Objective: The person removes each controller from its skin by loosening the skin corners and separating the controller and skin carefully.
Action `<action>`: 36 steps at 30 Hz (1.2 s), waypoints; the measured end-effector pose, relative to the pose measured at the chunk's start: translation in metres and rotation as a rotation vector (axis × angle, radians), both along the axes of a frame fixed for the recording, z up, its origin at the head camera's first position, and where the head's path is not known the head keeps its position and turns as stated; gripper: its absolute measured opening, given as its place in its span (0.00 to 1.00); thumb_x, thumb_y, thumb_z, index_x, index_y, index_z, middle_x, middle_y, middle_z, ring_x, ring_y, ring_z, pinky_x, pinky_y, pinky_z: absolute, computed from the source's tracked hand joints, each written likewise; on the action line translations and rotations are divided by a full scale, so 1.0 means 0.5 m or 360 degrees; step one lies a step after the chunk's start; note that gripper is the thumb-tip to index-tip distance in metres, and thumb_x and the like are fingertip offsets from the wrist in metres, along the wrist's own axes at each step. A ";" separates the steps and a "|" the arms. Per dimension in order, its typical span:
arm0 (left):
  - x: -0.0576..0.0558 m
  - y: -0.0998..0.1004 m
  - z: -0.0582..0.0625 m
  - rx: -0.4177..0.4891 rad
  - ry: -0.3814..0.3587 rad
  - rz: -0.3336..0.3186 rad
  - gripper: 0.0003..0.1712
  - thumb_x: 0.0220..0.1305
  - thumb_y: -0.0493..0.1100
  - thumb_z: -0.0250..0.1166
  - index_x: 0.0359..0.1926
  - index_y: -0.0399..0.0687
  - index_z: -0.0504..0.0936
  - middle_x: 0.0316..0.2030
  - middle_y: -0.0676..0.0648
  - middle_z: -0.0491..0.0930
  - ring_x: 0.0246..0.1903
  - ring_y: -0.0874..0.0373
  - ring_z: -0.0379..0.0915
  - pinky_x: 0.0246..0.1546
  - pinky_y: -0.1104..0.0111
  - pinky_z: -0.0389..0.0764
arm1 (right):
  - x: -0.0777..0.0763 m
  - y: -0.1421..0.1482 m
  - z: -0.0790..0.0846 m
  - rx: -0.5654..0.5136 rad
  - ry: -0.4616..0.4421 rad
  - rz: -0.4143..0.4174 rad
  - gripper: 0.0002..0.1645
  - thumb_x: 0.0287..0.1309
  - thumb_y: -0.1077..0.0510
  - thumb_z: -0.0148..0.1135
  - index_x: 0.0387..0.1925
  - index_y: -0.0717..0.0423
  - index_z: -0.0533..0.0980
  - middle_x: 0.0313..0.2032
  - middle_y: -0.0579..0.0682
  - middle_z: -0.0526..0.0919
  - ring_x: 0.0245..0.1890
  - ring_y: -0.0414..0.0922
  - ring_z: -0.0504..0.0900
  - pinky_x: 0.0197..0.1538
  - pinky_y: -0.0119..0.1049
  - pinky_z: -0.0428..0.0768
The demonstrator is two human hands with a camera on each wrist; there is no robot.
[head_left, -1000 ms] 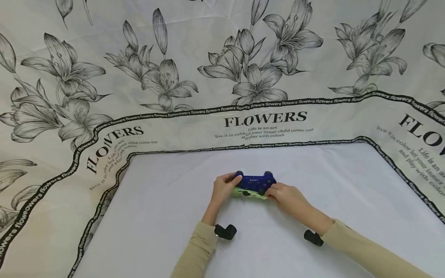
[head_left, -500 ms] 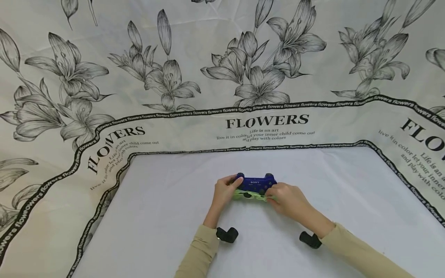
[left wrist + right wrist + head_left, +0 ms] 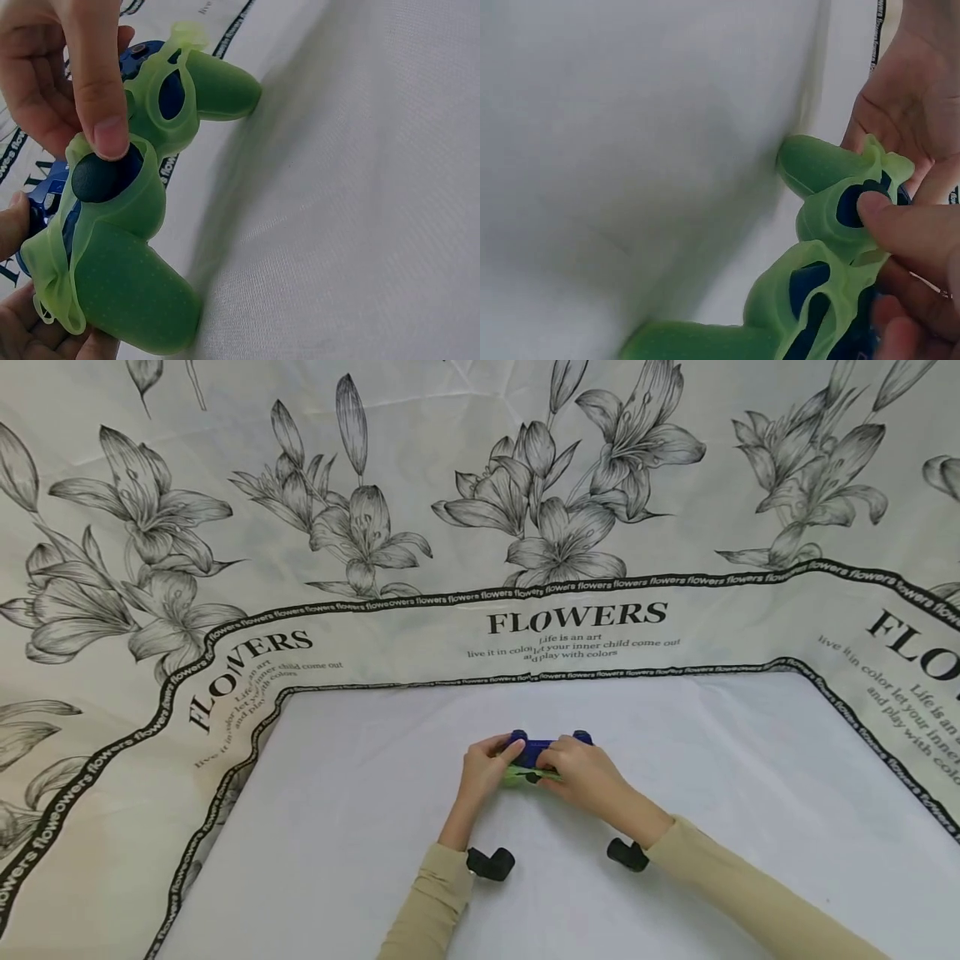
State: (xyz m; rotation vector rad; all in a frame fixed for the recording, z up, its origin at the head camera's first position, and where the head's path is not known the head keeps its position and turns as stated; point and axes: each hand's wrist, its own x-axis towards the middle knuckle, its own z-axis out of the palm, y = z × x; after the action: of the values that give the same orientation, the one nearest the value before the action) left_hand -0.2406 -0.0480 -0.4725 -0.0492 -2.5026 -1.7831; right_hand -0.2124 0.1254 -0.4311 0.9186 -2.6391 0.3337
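A blue Sony game controller (image 3: pixel 534 752) is partly inside a stretchy translucent green controller cover (image 3: pixel 124 277). The cover sits around both handles, while its upper edge lies bunched and leaves part of the blue face bare. My left hand (image 3: pixel 482 770) grips the controller's left end, thumb on top. My right hand (image 3: pixel 588 774) has curled fingers at the middle and pinches the cover's edge; its thumb is beside a black thumbstick (image 3: pixel 96 178). In the right wrist view the cover's other opening (image 3: pixel 806 289) shows blue beneath. The right hand hides much of the controller's face in the head view.
A white cloth-covered surface (image 3: pixel 360 827) spreads under the hands. Behind and at the sides hangs a flower-printed fabric (image 3: pixel 390 635) with a black lettered border. Black wrist-worn devices (image 3: pixel 491 864) jut inward from both wrists.
My right hand has shifted left from the controller's right end to its middle, now covering the printed face. The left hand keeps its grip in about the same place.
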 end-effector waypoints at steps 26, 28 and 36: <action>-0.004 0.004 -0.004 0.0064 -0.0011 -0.0025 0.23 0.62 0.48 0.66 0.52 0.35 0.81 0.45 0.37 0.84 0.48 0.47 0.80 0.52 0.57 0.78 | -0.025 -0.001 0.006 -0.0186 -0.0365 -0.0030 0.06 0.53 0.61 0.67 0.23 0.49 0.80 0.21 0.40 0.75 0.24 0.35 0.69 0.26 0.30 0.69; -0.004 0.004 -0.004 0.0068 -0.0018 -0.0019 0.23 0.62 0.48 0.65 0.52 0.35 0.81 0.45 0.37 0.84 0.49 0.47 0.80 0.53 0.57 0.77 | -0.026 -0.001 0.005 -0.0208 -0.0396 -0.0040 0.07 0.54 0.61 0.67 0.23 0.48 0.80 0.21 0.40 0.75 0.24 0.35 0.69 0.26 0.30 0.68; -0.008 0.001 -0.005 0.0065 -0.0006 -0.0015 0.24 0.62 0.49 0.65 0.52 0.36 0.82 0.46 0.38 0.84 0.49 0.47 0.80 0.52 0.57 0.78 | -0.035 0.007 0.003 -0.0263 -0.0492 0.0040 0.06 0.55 0.58 0.67 0.25 0.44 0.81 0.24 0.37 0.78 0.26 0.34 0.69 0.28 0.29 0.68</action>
State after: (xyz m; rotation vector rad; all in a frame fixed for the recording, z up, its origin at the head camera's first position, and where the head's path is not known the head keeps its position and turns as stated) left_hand -0.2447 -0.0475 -0.4750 -0.0556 -2.4715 -1.8390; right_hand -0.2301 0.1290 -0.4294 0.9087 -2.8211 0.7424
